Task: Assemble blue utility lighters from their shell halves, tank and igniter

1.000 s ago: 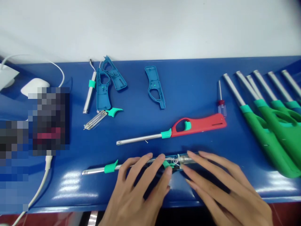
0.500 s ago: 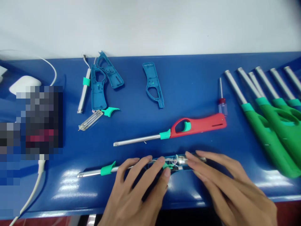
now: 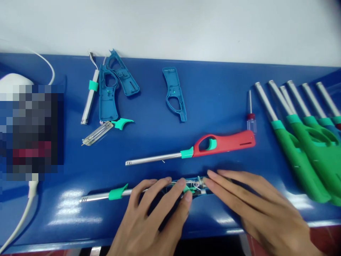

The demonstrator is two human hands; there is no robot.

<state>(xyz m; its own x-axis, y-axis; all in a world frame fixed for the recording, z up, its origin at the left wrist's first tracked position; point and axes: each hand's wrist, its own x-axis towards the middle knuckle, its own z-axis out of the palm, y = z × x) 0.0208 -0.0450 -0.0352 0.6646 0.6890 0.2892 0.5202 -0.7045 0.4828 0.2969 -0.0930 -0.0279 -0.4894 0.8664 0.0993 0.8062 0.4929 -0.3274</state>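
An opened gas lighter [image 3: 197,186] lies along the table's front, its blue shell half showing a clear fuel tank end, white wires and a green trigger. Its metal tube [image 3: 93,197] with a loose green collar [image 3: 117,192] points left. My left hand [image 3: 154,209] holds the lighter at its middle, thumb and index finger close together by the trigger. My right hand [image 3: 255,202] rests its long fingers over the handle end and hides most of the tank; its thumb cannot be seen. Just beyond lies a whole red lighter [image 3: 226,143].
Several green lighters [image 3: 298,156] lie at the right beside a small screwdriver [image 3: 250,117]. A blue shell half [image 3: 174,92] lies at the back middle. More blue halves [image 3: 108,103], a tube [image 3: 90,97], a fuel tank [image 3: 98,133] and a green trigger [image 3: 123,123] lie left.
My right hand's fingers have shifted slightly left and now cover more of the clear tank. The left hand keeps its hold on the lighter. The view has moved a little.
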